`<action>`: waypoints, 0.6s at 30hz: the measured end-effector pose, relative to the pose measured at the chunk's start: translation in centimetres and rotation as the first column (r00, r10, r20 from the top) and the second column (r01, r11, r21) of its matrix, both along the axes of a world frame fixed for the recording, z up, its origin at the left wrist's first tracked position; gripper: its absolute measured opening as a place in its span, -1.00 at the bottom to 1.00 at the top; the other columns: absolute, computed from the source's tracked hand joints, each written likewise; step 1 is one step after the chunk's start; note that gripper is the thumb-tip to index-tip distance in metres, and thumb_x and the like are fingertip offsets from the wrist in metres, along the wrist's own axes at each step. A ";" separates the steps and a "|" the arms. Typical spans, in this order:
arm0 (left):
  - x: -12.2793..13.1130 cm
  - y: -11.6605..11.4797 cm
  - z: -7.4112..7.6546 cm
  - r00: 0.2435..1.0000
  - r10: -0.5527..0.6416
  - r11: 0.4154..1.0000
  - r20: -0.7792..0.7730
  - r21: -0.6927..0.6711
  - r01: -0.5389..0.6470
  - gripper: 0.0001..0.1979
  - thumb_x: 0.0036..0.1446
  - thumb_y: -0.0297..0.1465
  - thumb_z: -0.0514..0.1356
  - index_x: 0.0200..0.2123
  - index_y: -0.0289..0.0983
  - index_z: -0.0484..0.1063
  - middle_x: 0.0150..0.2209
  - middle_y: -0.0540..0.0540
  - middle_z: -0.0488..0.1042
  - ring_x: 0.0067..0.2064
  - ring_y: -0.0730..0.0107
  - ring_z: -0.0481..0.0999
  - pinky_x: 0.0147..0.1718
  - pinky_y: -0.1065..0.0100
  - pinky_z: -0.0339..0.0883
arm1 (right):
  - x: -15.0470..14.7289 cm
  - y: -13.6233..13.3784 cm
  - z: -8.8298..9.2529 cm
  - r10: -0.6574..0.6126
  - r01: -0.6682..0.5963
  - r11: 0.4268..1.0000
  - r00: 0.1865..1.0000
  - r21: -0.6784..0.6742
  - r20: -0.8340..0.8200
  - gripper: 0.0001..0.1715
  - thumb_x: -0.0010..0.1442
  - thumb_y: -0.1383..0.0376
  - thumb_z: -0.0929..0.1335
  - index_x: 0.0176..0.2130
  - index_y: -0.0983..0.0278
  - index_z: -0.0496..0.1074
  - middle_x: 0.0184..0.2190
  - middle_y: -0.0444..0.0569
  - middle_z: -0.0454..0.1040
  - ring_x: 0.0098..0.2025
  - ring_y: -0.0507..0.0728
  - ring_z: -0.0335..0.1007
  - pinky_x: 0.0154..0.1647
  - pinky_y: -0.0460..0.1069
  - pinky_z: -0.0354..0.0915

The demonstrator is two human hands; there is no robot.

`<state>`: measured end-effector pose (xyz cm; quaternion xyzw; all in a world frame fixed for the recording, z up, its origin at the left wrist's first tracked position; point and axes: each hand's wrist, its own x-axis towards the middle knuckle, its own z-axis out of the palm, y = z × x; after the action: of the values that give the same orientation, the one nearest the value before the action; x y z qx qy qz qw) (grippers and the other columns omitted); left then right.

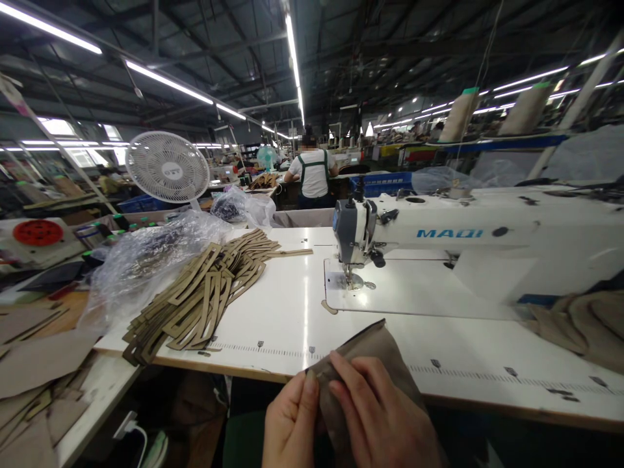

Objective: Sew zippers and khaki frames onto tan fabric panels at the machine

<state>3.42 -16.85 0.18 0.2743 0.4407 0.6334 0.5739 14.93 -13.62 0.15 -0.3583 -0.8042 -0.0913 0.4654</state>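
Observation:
Both hands grip a grey-brown fabric piece [385, 354] at the front edge of the sewing table. My left hand [292, 419] pinches its left corner between thumb and fingers. Across the near part of the cloth, my right hand [377, 409] is closed, its fingertips close to the left thumb. A dark edge runs along the top of the cloth, which hangs down below the tabletop between the hands. Beyond the hands stands a white sewing machine [429, 234], its needle and presser foot [350, 278] over a metal plate with no cloth beneath.
A heap of narrow tan cut strips [209, 292] lies left on the white table [287, 292], beside clear plastic wrapping [146, 260]. More brown fabric [580, 325] is piled at right. A white fan [168, 168] and a seated person [314, 172] are farther back.

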 end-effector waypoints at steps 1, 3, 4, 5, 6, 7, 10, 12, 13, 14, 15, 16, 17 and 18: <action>0.1 0.0 0.0 1.000 -0.001 1.000 0.011 0.000 0.001 -0.62 -0.06 -0.11 0.31 -0.34 -0.33 0.52 -0.49 -0.05 0.45 -0.45 0.37 0.38 -0.45 0.43 0.22 | 0.0 0.0 -0.1 -0.008 0.008 1.000 1.000 0.002 0.001 -0.68 0.32 0.33 0.17 -0.04 0.41 0.38 -0.40 0.05 0.44 -0.54 0.01 0.37 -0.59 -0.15 0.31; 0.2 0.0 0.0 1.000 -0.005 1.000 0.026 -0.001 0.005 -0.63 -0.06 -0.12 0.31 -0.33 -0.33 0.52 -0.49 -0.06 0.46 -0.44 0.36 0.39 -0.44 0.41 0.23 | 0.0 -0.1 -0.2 -0.025 0.024 1.000 1.000 0.013 0.016 -0.69 0.31 0.33 0.19 -0.02 0.39 0.37 -0.39 0.04 0.45 -0.54 0.01 0.38 -0.57 -0.15 0.32; 0.2 0.0 0.0 0.999 -0.006 1.000 0.035 -0.003 0.006 -0.63 -0.06 -0.13 0.31 -0.33 -0.33 0.52 -0.49 -0.05 0.45 -0.45 0.37 0.38 -0.45 0.42 0.22 | 0.0 -0.1 -0.3 -0.033 0.033 0.999 0.999 0.017 0.020 -0.69 0.30 0.33 0.21 -0.02 0.38 0.37 -0.38 0.04 0.45 -0.54 0.02 0.38 -0.56 -0.14 0.32; 0.3 0.0 -0.1 0.999 -0.006 1.000 0.042 -0.006 0.007 -0.64 -0.06 -0.13 0.32 -0.34 -0.32 0.52 -0.50 -0.04 0.44 -0.46 0.39 0.37 -0.47 0.43 0.21 | 0.0 -0.1 -0.3 -0.033 0.033 0.999 0.999 0.011 0.014 -0.69 0.29 0.33 0.21 -0.01 0.37 0.36 -0.38 0.03 0.45 -0.54 0.02 0.39 -0.55 -0.14 0.33; 0.3 0.0 -0.2 0.999 -0.011 1.000 0.048 -0.009 0.011 -0.65 -0.08 -0.14 0.33 -0.35 -0.32 0.52 -0.52 -0.03 0.42 -0.48 0.42 0.35 -0.49 0.45 0.18 | 0.0 -0.1 -0.2 -0.015 0.015 1.000 1.000 -0.009 -0.004 -0.69 0.29 0.32 0.21 -0.01 0.36 0.35 -0.37 0.03 0.45 -0.53 0.02 0.39 -0.54 -0.14 0.34; 0.4 0.0 -0.3 0.998 -0.019 1.000 0.059 -0.013 0.020 -0.65 -0.09 -0.14 0.34 -0.37 -0.32 0.52 -0.55 -0.01 0.40 -0.50 0.45 0.33 -0.51 0.46 0.16 | 0.0 -0.2 -0.1 0.024 -0.025 0.999 0.999 -0.046 -0.035 -0.69 0.30 0.31 0.20 -0.01 0.35 0.35 -0.37 0.03 0.44 -0.51 0.03 0.40 -0.53 -0.14 0.35; 0.6 0.1 -0.5 0.991 -0.051 0.998 0.121 -0.034 0.055 -0.65 -0.13 -0.15 0.37 -0.40 -0.33 0.52 -0.59 0.01 0.37 -0.52 0.48 0.31 -0.52 0.47 0.13 | 0.3 -0.2 0.5 0.151 -0.191 0.960 0.970 -0.206 -0.192 -0.73 0.31 0.29 0.17 -0.04 0.27 0.32 -0.32 -0.01 0.45 -0.37 0.04 0.45 -0.41 -0.17 0.39; 0.6 0.2 -0.5 0.985 -0.068 0.996 0.159 -0.038 0.074 -0.64 -0.12 -0.15 0.36 -0.37 -0.33 0.52 -0.57 -0.02 0.39 -0.50 0.43 0.34 -0.49 0.44 0.17 | 0.6 -0.1 0.9 0.132 -0.223 0.931 0.944 -0.288 -0.303 -0.74 0.30 0.28 0.18 -0.04 0.23 0.30 -0.24 -0.03 0.45 -0.25 0.04 0.45 -0.30 -0.17 0.40; 0.5 0.3 -0.4 0.984 -0.080 0.996 0.160 -0.035 0.087 -0.63 -0.10 -0.14 0.34 -0.34 -0.33 0.53 -0.55 -0.04 0.41 -0.48 0.40 0.35 -0.48 0.43 0.19 | 0.7 -0.1 0.9 0.098 -0.213 0.924 0.934 -0.318 -0.343 -0.74 0.28 0.26 0.19 -0.03 0.22 0.28 -0.20 -0.03 0.44 -0.22 0.04 0.45 -0.29 -0.17 0.40; 0.4 0.3 -0.4 0.985 -0.095 0.995 0.146 -0.027 0.100 -0.63 -0.08 -0.14 0.33 -0.33 -0.33 0.53 -0.54 -0.05 0.42 -0.47 0.39 0.36 -0.47 0.42 0.20 | 0.8 0.0 1.0 0.071 -0.202 0.919 0.929 -0.338 -0.363 -0.73 0.27 0.23 0.21 -0.03 0.22 0.26 -0.18 -0.03 0.44 -0.21 0.05 0.45 -0.30 -0.18 0.40; 0.4 0.3 -0.3 0.986 -0.112 0.993 0.121 -0.016 0.114 -0.63 -0.07 -0.13 0.33 -0.32 -0.33 0.53 -0.55 -0.05 0.42 -0.47 0.39 0.36 -0.47 0.42 0.20 | 0.9 0.1 0.9 0.066 -0.201 0.915 0.929 -0.349 -0.363 -0.73 0.25 0.21 0.24 -0.05 0.22 0.26 -0.20 -0.04 0.43 -0.25 0.04 0.45 -0.34 -0.18 0.40; 0.3 0.2 -0.2 0.988 -0.121 0.993 0.091 -0.007 0.122 -0.62 -0.06 -0.12 0.31 -0.32 -0.33 0.53 -0.55 -0.05 0.42 -0.48 0.39 0.37 -0.47 0.42 0.21 | 1.0 0.2 0.9 0.080 -0.210 0.911 0.934 -0.356 -0.347 -0.76 0.23 0.20 0.26 -0.09 0.21 0.27 -0.25 -0.06 0.44 -0.33 0.03 0.44 -0.40 -0.18 0.40; 0.2 0.2 -0.2 0.992 -0.117 0.993 0.056 0.003 0.117 -0.62 -0.04 -0.12 0.30 -0.32 -0.33 0.53 -0.55 -0.06 0.43 -0.48 0.39 0.37 -0.46 0.42 0.22 | 1.0 0.3 0.8 0.110 -0.226 0.905 0.942 -0.361 -0.316 -0.81 0.21 0.22 0.28 -0.15 0.21 0.28 -0.32 -0.10 0.43 -0.40 0.01 0.42 -0.46 -0.19 0.38; 0.2 0.1 -0.1 0.995 -0.099 0.995 0.015 0.013 0.099 -0.62 -0.03 -0.11 0.29 -0.32 -0.33 0.54 -0.54 -0.06 0.44 -0.47 0.38 0.38 -0.44 0.41 0.24 | 1.0 0.4 0.8 0.146 -0.245 0.900 0.949 -0.361 -0.281 -0.88 0.20 0.26 0.29 -0.22 0.21 0.27 -0.38 -0.13 0.41 -0.47 0.00 0.39 -0.50 -0.19 0.35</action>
<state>3.66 -16.78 0.08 0.2943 0.4180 0.6090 0.6065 15.92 -13.21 0.94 -0.3695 -0.7738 0.1642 0.4876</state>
